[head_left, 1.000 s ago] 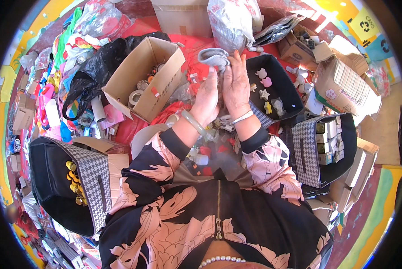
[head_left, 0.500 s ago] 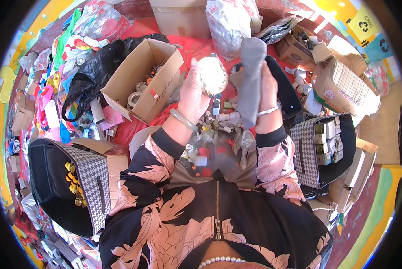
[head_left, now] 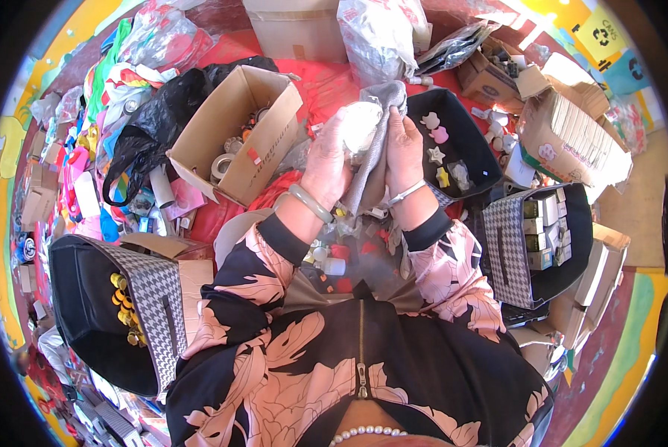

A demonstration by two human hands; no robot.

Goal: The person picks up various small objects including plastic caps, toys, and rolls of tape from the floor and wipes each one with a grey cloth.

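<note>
My left hand (head_left: 324, 162) is closed on a round, pale, shiny object (head_left: 359, 125), too washed out by glare to tell its kind. Against that object's right side lies a grey cloth (head_left: 369, 173), which my right hand (head_left: 406, 149) grips with bent fingers, the thumb on top. One end of the cloth hangs down between my wrists. Both hands are close together in front of me. Below them, many small items, among them a white cup-like piece (head_left: 334, 266), lie on the floor, partly hidden by my forearms.
A cardboard box (head_left: 270, 153) with loose items stands to the left of my hands. To the right sits a black bin (head_left: 464, 138) with small figures. Houndstooth bins hold yellow pieces (head_left: 125, 305) at left and small boxes (head_left: 548, 231) at right. Plastic bags (head_left: 378, 45) lie beyond.
My right hand has moved left and brought the grey cloth against the round object. The cloth, stretched out upright before, is now bunched, and the black bin's contents show.
</note>
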